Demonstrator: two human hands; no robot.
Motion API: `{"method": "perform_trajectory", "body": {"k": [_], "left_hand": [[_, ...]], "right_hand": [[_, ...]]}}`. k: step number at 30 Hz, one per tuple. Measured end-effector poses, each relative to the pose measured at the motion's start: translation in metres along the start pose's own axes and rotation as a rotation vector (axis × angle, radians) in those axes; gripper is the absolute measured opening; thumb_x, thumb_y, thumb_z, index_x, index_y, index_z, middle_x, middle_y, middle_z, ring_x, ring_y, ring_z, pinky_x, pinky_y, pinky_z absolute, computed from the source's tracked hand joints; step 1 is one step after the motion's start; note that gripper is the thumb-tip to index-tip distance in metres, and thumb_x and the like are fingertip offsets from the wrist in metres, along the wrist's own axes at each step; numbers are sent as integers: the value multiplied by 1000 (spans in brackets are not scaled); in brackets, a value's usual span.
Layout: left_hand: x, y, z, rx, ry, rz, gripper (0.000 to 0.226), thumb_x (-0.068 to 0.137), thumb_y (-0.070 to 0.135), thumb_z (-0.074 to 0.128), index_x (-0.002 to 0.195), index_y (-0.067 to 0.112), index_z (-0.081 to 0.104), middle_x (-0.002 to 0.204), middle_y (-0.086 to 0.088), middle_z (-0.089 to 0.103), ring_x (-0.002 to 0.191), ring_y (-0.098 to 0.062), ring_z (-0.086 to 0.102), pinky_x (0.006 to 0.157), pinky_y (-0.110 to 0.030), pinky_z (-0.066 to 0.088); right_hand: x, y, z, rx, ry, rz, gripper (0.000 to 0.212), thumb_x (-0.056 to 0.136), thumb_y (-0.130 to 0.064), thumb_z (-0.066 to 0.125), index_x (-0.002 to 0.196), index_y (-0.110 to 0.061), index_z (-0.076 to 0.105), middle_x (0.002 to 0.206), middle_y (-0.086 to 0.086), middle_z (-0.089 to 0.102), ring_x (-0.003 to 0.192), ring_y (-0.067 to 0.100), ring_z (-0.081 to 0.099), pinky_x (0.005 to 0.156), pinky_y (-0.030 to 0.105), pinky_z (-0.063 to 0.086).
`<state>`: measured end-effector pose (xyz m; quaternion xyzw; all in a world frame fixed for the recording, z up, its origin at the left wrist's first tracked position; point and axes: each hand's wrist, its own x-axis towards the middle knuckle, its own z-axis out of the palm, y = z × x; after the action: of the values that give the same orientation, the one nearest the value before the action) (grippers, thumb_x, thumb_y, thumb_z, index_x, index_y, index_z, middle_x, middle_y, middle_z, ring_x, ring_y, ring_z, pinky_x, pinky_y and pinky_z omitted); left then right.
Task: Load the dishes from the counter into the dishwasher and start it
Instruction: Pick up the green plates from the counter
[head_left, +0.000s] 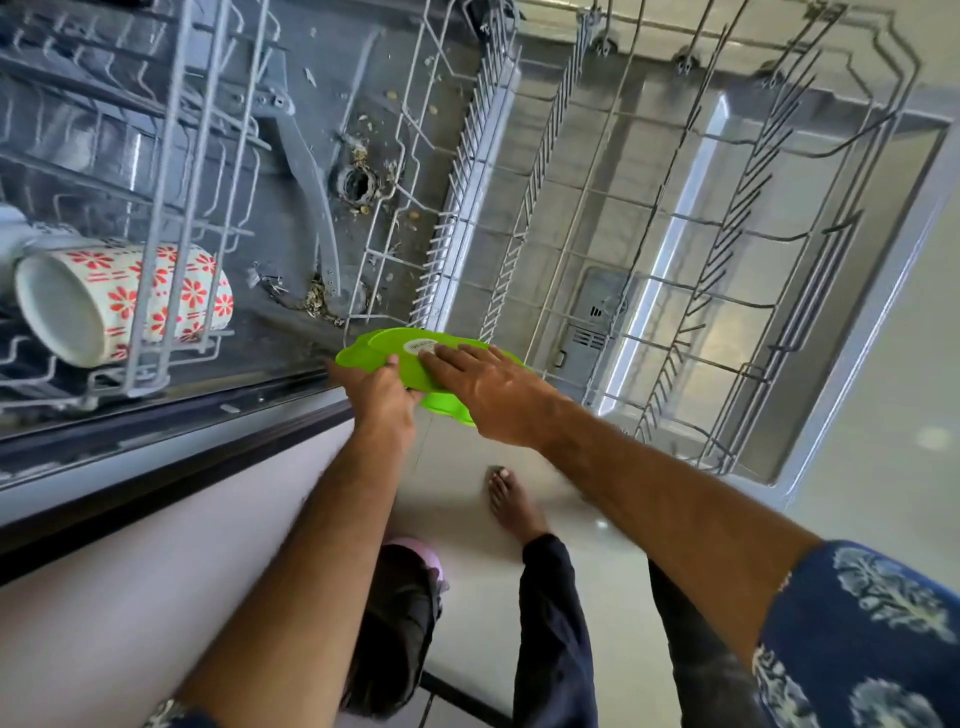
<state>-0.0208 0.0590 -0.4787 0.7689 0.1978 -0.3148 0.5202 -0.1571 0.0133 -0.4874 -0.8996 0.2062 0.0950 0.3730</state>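
A bright green plastic plate (387, 345), underside up with a round white label, hovers at the near corner of the pulled-out lower rack (691, 234). My left hand (382, 397) grips its near-left rim. My right hand (485, 387) lies flat on top of it, fingers spread toward the label. A white mug with red flowers (119, 301) lies on its side in the upper rack (156, 208) at the left. The lower rack holds no dishes that I can see.
The open dishwasher door (857, 322) lies flat under the lower rack. The tub floor (363, 156) shows a spray arm, a drain and food scraps. A pale counter (130, 571) runs along the lower left. My bare foot (511, 501) stands on the tiled floor.
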Motion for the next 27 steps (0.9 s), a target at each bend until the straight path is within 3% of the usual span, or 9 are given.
{"method": "perform_trajectory", "body": {"k": [2, 6, 9, 12, 16, 19, 21, 23, 27], "left_hand": [[3, 0, 1, 3, 15, -11, 82, 93, -21, 42, 155, 25, 14, 148, -11, 41, 121, -30, 52, 90, -65, 47], [10, -7, -7, 157, -6, -28, 76, 95, -13, 50, 152, 21, 14, 146, -15, 41, 120, -40, 56, 77, -67, 52], [4, -3, -17, 442, -156, -53, 46, 103, 8, 50, 138, 9, 22, 111, -28, 60, 64, -37, 72, 47, -49, 58], [-2, 0, -28, 663, -245, -22, 16, 105, 6, 39, 118, 8, 29, 75, -23, 55, 41, -28, 65, 37, -40, 54], [12, -3, -44, 791, -269, 180, 24, 99, -3, 39, 114, 14, 32, 88, -15, 56, 47, -17, 67, 38, -33, 52], [29, -3, -43, 824, -244, 246, 27, 97, -6, 42, 118, 10, 41, 103, -13, 64, 51, -10, 68, 38, -28, 50], [36, -1, -40, 893, -223, 265, 32, 96, -4, 44, 125, 8, 46, 108, -14, 67, 50, -9, 66, 36, -25, 47], [41, 2, -42, 1027, -194, 322, 31, 94, 2, 52, 124, 10, 48, 103, -14, 68, 53, -15, 68, 37, -30, 50], [47, 1, -47, 1273, -189, 428, 38, 86, 20, 63, 119, 10, 46, 101, -23, 68, 83, -44, 70, 65, -56, 59]], "right_hand": [[5, 4, 5, -3, -13, -14, 78, 87, -5, 56, 156, -11, 20, 160, 12, 28, 141, 35, 34, 111, 50, 34], [10, 23, 13, 39, -80, -65, 78, 92, -12, 61, 157, -11, 18, 162, 14, 23, 144, 35, 30, 113, 50, 30], [11, 38, 18, 83, -88, -108, 83, 88, -7, 67, 156, -11, 19, 162, 15, 23, 146, 35, 29, 115, 48, 29], [17, 46, 29, 49, -61, -106, 84, 85, -8, 71, 155, -8, 25, 157, 20, 32, 141, 39, 37, 112, 51, 35], [19, 35, 39, 14, 8, -26, 67, 97, -12, 53, 156, -13, 23, 156, 21, 33, 140, 40, 38, 109, 55, 37], [23, 19, 46, -23, 95, 21, 63, 96, -12, 57, 153, -9, 31, 148, 26, 42, 131, 44, 47, 101, 58, 44], [28, 13, 48, -79, 117, 61, 66, 96, -14, 56, 155, -12, 25, 149, 24, 41, 132, 42, 46, 102, 57, 43], [31, 13, 50, -92, 109, 103, 69, 98, -15, 53, 157, -15, 18, 153, 21, 37, 134, 41, 42, 106, 55, 40], [28, 22, 49, 3, 122, 100, 61, 101, -20, 51, 156, -18, 26, 151, 19, 41, 132, 42, 44, 107, 56, 38]]}}
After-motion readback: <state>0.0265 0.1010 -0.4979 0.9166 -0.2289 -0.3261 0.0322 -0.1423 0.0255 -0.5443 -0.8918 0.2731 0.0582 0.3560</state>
